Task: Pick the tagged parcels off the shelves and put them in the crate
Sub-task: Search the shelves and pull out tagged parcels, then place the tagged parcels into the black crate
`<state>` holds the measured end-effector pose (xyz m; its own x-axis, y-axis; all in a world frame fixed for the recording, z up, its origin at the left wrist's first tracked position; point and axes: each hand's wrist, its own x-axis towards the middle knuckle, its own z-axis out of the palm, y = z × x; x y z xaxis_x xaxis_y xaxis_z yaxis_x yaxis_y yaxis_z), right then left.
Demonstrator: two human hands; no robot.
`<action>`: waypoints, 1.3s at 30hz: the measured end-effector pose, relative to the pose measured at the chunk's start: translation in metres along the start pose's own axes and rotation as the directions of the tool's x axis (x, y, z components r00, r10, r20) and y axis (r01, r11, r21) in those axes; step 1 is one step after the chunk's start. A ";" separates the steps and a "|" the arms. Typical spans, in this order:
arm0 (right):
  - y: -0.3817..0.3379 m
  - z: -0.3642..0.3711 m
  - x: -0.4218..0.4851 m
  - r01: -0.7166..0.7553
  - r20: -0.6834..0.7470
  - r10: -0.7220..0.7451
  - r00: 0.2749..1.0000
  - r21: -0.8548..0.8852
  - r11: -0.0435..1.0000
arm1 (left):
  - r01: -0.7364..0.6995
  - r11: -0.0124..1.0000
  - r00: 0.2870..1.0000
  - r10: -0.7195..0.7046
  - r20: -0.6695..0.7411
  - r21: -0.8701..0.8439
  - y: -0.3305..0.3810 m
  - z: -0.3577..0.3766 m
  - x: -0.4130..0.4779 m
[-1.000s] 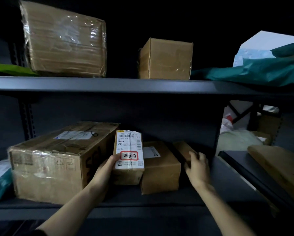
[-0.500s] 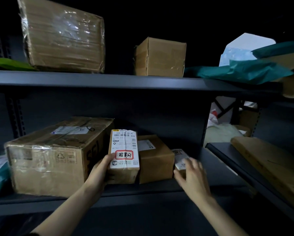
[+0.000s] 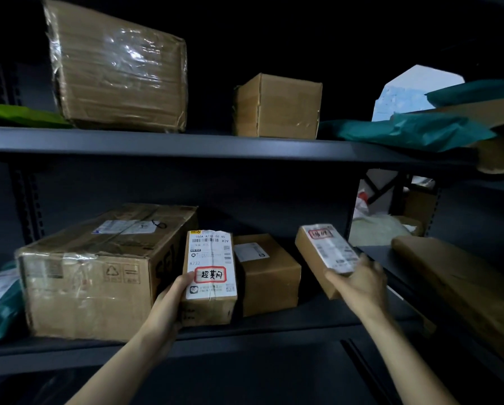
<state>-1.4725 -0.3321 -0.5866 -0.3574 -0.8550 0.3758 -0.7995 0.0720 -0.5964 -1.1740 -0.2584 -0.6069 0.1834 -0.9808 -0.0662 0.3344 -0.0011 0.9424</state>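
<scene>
Two tagged parcels are in our hands at the lower shelf point(image 3: 244, 331). Our left hand point(image 3: 169, 302) grips the upright parcel point(image 3: 209, 276) by its left edge, thumb on the white label, so the red-framed tag faces us and can be read; its base seems to rest on the shelf, just beside the big carton point(image 3: 93, 273) and touching the plain brown box point(image 3: 268, 273) behind it. Our right hand point(image 3: 358, 282) is closed around the near end of the slim parcel point(image 3: 323, 252), lifted clear and tilted with its label up, a blurred red-framed tag at the far end. We judge both are chosen for those tags, while the plain box and the carton show none. Above, a wrapped carton point(image 3: 116, 68), a small box point(image 3: 277, 106) and a teal bag point(image 3: 414, 130) sit on the upper shelf point(image 3: 186, 144). No crate is in view, so we judge the carry to it comes next.
</scene>
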 end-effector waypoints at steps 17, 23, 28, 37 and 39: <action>-0.077 0.007 -0.045 0.158 0.244 -0.171 0.955 0.072 0.985 | 0.017 1.000 0.998 -0.018 0.055 0.013 0.000 -0.004 -0.013; -0.082 -0.026 -0.079 0.054 0.231 -0.087 0.969 0.143 0.988 | 0.149 0.989 0.985 -0.148 0.086 -0.008 0.015 -0.001 -0.036; -0.110 -0.091 -0.114 0.004 0.311 -0.067 0.948 0.199 0.980 | 0.300 0.952 0.950 -0.292 0.111 -0.061 0.065 -0.014 -0.071; -0.237 -0.174 -0.150 -0.045 0.561 -0.038 0.827 0.134 0.990 | 0.394 0.908 0.913 -0.404 -0.047 -0.144 0.209 -0.052 -0.163; -0.271 -0.188 -0.156 -0.074 0.606 -0.038 0.794 0.159 0.985 | 0.381 0.911 0.908 -0.401 -0.126 -0.155 0.240 -0.063 -0.181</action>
<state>-1.2903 -0.1214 -0.3503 0.0396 -0.9933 -0.1086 -0.6841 0.0523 -0.7275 -1.0689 -0.0689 -0.3888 0.1487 -0.8652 -0.4789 0.5183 -0.3443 0.7828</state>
